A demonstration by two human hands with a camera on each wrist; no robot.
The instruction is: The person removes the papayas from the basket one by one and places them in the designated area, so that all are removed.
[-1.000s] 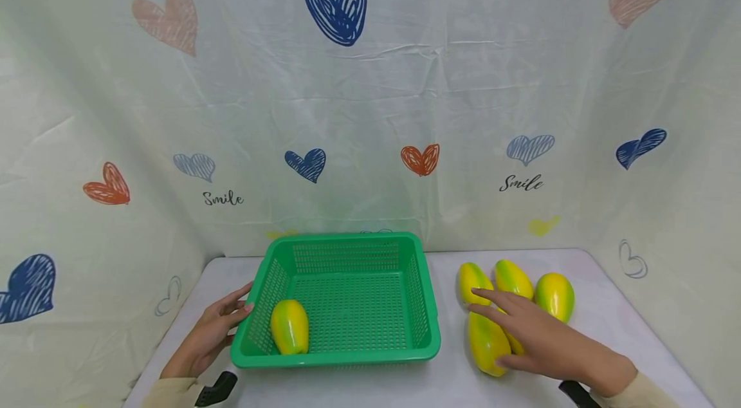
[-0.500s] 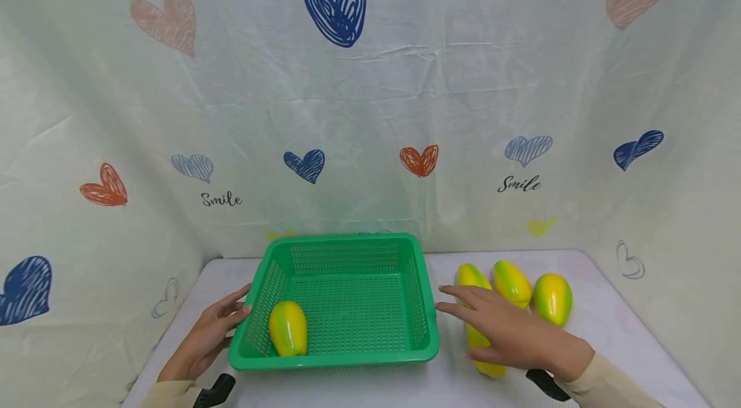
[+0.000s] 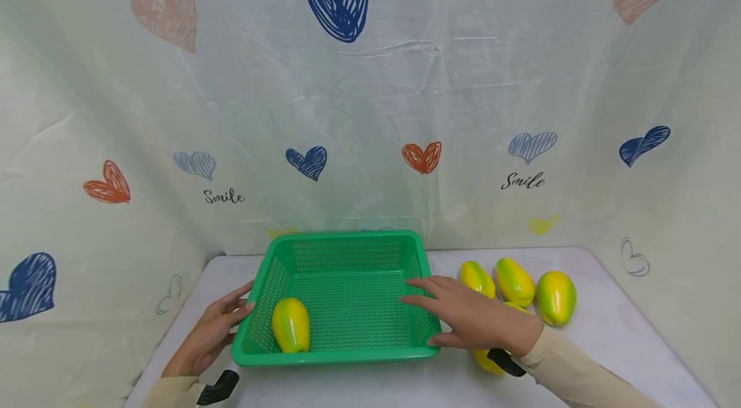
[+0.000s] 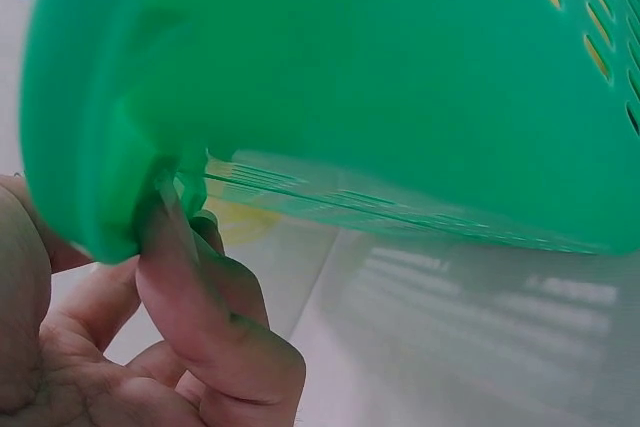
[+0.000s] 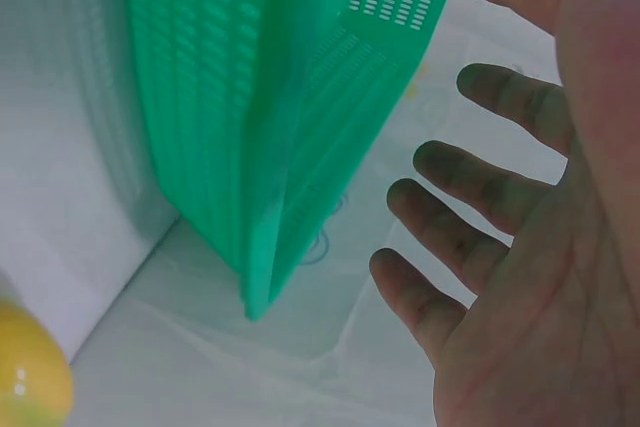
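Note:
A green plastic basket (image 3: 336,358) with slotted walls stands on the white-covered table, one yellow-green mango (image 3: 291,325) lying in its left front part. My left hand (image 3: 211,331) grips the basket's left rim; in the left wrist view its fingers (image 4: 215,317) curl up under that rim. Over the basket's right side hovers my right hand (image 3: 471,315), fingers spread and holding nothing. The right wrist view shows its palm bare and its fingers (image 5: 480,182) apart from the basket wall (image 5: 210,97).
Several more mangoes lie right of the basket, among them a far one (image 3: 515,282) and a rightmost one (image 3: 556,298). My right hand and wrist partly cover a near one (image 3: 489,363). A white curtain (image 3: 370,86) printed with hearts hangs behind the table.
My right hand has moved left from above the mangoes to over the basket's right side, still holding nothing. The left hand has kept its grip on the rim.

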